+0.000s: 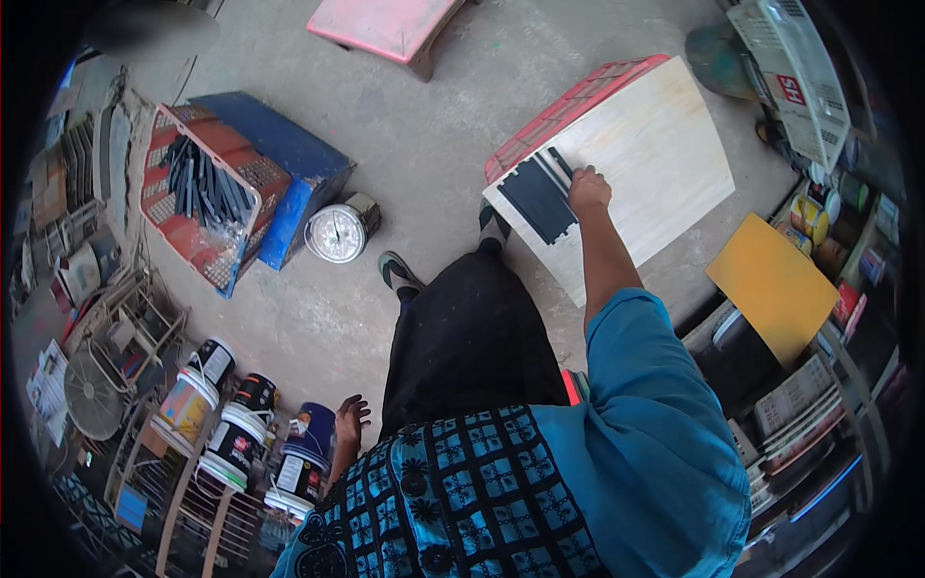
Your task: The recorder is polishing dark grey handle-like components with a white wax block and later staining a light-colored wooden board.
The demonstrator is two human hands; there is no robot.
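Observation:
My right hand is closed at a narrow dark strip, and part of the strip is hidden beneath the fingers. Just left of it, several similar dark strips lie side by side in a block on a pale flat board. Between the block and the gripped strip a lighter gap or strip shows; I cannot tell which. Under the board's far left edge is a red plastic crate. My left hand hangs beside the black skirt with its fingers apart, holding nothing.
A red crate of loose dark strips tilts against a blue box. Beside it stands a lidded bucket. A pink stool is ahead, paint buckets at lower left, and a yellow panel at right.

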